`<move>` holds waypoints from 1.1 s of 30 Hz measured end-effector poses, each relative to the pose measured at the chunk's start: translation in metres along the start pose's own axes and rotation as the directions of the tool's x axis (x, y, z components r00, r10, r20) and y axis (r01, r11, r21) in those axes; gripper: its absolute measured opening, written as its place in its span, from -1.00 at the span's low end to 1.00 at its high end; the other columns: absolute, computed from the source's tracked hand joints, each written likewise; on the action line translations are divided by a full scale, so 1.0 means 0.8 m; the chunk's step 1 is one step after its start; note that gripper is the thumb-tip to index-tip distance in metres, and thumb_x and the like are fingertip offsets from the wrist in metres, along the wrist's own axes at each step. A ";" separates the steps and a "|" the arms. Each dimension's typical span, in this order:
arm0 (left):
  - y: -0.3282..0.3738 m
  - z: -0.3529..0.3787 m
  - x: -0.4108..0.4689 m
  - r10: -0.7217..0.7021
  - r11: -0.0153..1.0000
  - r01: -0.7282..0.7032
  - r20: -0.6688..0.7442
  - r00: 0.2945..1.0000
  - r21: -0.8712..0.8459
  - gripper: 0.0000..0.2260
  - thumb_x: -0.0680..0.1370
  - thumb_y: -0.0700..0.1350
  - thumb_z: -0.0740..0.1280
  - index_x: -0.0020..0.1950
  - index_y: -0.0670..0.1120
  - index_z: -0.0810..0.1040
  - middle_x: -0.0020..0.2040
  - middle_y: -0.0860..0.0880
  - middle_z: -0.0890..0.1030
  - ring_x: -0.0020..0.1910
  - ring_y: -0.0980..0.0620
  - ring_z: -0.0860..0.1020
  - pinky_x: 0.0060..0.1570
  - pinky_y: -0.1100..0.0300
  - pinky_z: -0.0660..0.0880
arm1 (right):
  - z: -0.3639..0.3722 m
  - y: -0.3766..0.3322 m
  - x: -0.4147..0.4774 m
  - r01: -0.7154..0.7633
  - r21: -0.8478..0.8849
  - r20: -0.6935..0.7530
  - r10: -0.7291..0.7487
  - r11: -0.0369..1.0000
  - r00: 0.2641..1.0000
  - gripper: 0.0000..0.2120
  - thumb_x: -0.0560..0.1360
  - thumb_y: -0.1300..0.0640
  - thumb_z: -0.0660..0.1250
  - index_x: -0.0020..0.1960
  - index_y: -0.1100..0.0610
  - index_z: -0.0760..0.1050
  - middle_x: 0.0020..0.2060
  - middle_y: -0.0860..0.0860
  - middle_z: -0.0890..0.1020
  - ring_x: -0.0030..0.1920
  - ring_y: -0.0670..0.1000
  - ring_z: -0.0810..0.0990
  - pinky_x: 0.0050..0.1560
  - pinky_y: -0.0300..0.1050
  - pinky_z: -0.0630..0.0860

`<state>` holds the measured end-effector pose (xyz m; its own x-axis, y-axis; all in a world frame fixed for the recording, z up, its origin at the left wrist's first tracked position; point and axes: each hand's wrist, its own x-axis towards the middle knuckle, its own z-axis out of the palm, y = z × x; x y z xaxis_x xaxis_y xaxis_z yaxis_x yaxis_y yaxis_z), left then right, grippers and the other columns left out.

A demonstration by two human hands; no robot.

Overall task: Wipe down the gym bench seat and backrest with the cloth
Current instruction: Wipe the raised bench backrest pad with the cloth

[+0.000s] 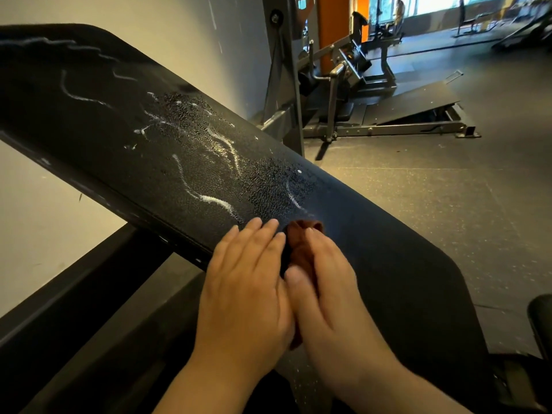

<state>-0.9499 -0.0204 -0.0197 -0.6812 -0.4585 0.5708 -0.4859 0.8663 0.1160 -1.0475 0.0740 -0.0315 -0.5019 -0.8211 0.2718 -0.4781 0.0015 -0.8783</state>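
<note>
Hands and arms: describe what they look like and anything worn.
Left hand and right hand are both bare: no gloves, rings or wristbands show. Nails look short and unpainted. Both forearms are bare too, with no sleeve in view.

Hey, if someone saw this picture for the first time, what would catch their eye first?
The white squiggly foam streaks and wet droplets across the tilted black textured bench pad, filling the left and centre. Below them, at lower centre, the left hand and right hand lie side by side on the pad, with a rust-brown cloth bunched between them.
</note>
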 end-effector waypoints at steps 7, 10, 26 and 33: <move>0.003 0.010 0.002 -0.039 0.999 0.038 -0.095 0.995 -0.015 -0.58 0.55 -0.11 0.10 0.29 -0.18 0.61 0.34 -0.07 0.57 0.43 -0.04 0.44 0.49 -0.08 0.22 | -0.017 0.001 0.057 0.145 -0.183 0.054 -0.137 0.972 0.989 -0.57 0.68 0.19 0.14 0.54 0.07 0.30 0.50 -0.09 0.33 0.49 -0.19 0.23 0.39 -0.52 0.05; 0.014 0.015 0.005 -0.098 0.995 0.095 -0.136 0.986 -0.026 -0.58 0.54 -0.12 0.10 0.26 -0.19 0.63 0.31 -0.07 0.60 0.40 -0.05 0.46 0.47 -0.10 0.24 | -0.027 0.008 0.109 0.026 -0.159 -0.062 -0.036 0.987 0.997 -0.65 0.67 0.23 0.15 0.42 0.08 0.47 0.28 -0.03 0.53 0.29 -0.06 0.49 0.21 -0.43 0.30; 0.017 0.032 0.004 -0.094 0.995 0.099 -0.246 0.965 0.008 -0.60 0.52 -0.17 0.14 0.23 -0.20 0.65 0.29 -0.06 0.62 0.38 -0.06 0.50 0.44 -0.14 0.29 | -0.027 0.027 0.134 0.117 -0.282 -0.137 -0.160 0.952 0.978 -0.66 0.67 0.13 0.19 0.41 0.13 0.50 0.34 0.01 0.46 0.37 0.00 0.39 0.41 -0.18 0.28; 0.020 0.031 0.006 -0.118 0.993 0.119 -0.242 0.963 -0.009 -0.61 0.53 -0.15 0.15 0.23 -0.18 0.65 0.28 -0.05 0.63 0.39 -0.03 0.48 0.47 -0.10 0.25 | -0.027 0.031 0.087 0.337 -0.187 0.041 -0.335 0.923 0.941 -0.65 0.67 0.11 0.21 0.43 0.00 0.48 0.27 -0.15 0.49 0.28 -0.18 0.43 0.31 -0.34 0.34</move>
<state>-0.9745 -0.0136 -0.0352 -0.4665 -0.4958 0.7325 -0.5584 0.8073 0.1909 -1.1097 0.0294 -0.0257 -0.2825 -0.7970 0.5338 -0.7451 -0.1681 -0.6454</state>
